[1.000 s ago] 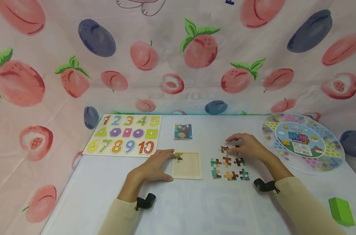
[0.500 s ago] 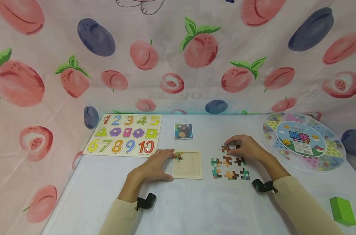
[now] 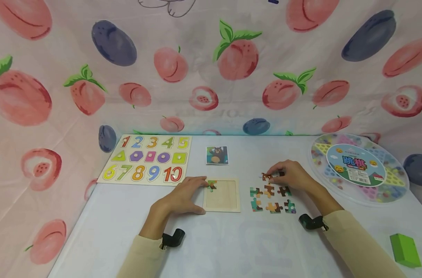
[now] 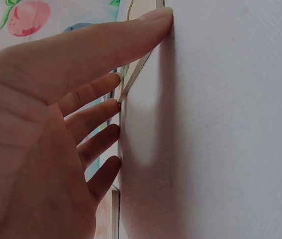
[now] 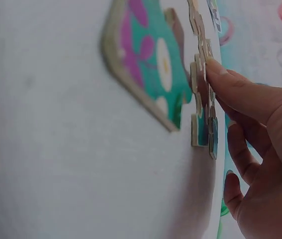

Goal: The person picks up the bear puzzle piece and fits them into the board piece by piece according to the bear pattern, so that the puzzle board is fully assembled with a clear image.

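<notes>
My left hand rests at the left edge of a square wooden puzzle tray, thumb at the lower corner and forefinger at the upper one. In the left wrist view, its thumb touches the tray's edge and the other fingers are spread. One puzzle piece lies in the tray's upper left corner. My right hand pinches a brown bear puzzle piece between thumb and forefinger, at the top of several loose pieces. The hand partly covers another piece. Close to the right wrist camera lies a teal flowered piece.
A small bear picture card lies behind the tray. On the left is a number and shape board. A round Chinese checkers set lies at the back right, a green block at the front right. A fruit-print cloth hangs behind.
My right thumb and forefinger have closed in on the bear piece at the top of the loose pieces. The left hand and the tray have stayed in place.
</notes>
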The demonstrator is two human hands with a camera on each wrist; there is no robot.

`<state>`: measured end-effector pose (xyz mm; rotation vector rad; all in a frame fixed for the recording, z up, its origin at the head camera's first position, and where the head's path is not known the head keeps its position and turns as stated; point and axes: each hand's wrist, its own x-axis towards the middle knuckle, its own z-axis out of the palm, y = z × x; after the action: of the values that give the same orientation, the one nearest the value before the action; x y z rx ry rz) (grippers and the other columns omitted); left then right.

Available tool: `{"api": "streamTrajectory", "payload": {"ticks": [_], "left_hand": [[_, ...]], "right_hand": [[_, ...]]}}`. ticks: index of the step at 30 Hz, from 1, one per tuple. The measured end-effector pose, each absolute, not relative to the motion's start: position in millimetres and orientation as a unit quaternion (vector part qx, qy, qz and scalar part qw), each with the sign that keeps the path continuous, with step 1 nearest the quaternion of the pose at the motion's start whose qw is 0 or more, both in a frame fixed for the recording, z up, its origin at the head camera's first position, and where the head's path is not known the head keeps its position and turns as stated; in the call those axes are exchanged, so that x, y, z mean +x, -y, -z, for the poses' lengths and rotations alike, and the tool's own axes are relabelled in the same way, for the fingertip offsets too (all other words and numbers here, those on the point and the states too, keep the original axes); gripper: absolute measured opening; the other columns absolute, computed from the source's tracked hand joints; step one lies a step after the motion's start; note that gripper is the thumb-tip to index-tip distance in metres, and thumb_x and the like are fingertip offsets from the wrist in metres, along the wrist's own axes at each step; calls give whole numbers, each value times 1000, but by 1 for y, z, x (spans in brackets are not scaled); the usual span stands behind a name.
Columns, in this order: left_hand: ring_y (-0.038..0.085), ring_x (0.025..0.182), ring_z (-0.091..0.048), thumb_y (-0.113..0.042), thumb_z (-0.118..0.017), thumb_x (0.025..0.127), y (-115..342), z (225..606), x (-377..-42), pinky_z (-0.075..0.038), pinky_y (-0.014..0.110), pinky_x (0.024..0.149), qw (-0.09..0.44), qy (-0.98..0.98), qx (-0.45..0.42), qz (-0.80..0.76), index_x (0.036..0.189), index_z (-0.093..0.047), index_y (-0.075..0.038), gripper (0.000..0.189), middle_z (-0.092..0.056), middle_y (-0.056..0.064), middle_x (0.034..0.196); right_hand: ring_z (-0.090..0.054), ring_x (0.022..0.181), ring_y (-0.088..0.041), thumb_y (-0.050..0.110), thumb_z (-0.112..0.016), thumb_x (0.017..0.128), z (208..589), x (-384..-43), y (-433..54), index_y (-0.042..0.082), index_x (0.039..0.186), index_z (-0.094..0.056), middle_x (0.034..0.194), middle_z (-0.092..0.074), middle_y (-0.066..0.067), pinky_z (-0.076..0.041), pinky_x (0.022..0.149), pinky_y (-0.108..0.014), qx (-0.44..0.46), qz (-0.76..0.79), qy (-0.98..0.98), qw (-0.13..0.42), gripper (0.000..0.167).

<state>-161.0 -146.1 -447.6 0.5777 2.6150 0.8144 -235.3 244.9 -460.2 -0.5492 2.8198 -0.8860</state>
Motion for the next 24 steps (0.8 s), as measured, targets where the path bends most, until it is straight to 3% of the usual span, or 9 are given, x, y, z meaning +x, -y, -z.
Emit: {"api": "streamTrajectory", "payload": {"ticks": [8,16,24], "left_hand": [[27,153,-32,-24,-89,76,146,449,-162,-33,55,125,167,-919,204,-292,139,-58,-20,71,-39,-1,165],[28,153,-33,-23,-89,76,146,450,-161,-33,56,124,174,-916,201,-301,140,-57,-20,72,-38,0,166],[30,153,-33,-24,-89,76,147,448,-161,-33,56,124,169,-917,207,-295,140,-57,-18,72,-38,2,166]], "right_hand": [[-65,109,-32,18,-83,84,459,-235,-245,17,101,-81,108,-79,-7,-52,95,-51,-184,286,-939,61,17],[-66,105,-26,21,-82,86,458,-234,-246,18,105,-79,108,-79,-5,-52,86,-39,-196,289,-934,74,19],[-69,110,-32,24,-78,90,448,-230,-236,18,111,-77,116,-75,-10,-58,91,-50,-200,315,-925,63,22]]}}
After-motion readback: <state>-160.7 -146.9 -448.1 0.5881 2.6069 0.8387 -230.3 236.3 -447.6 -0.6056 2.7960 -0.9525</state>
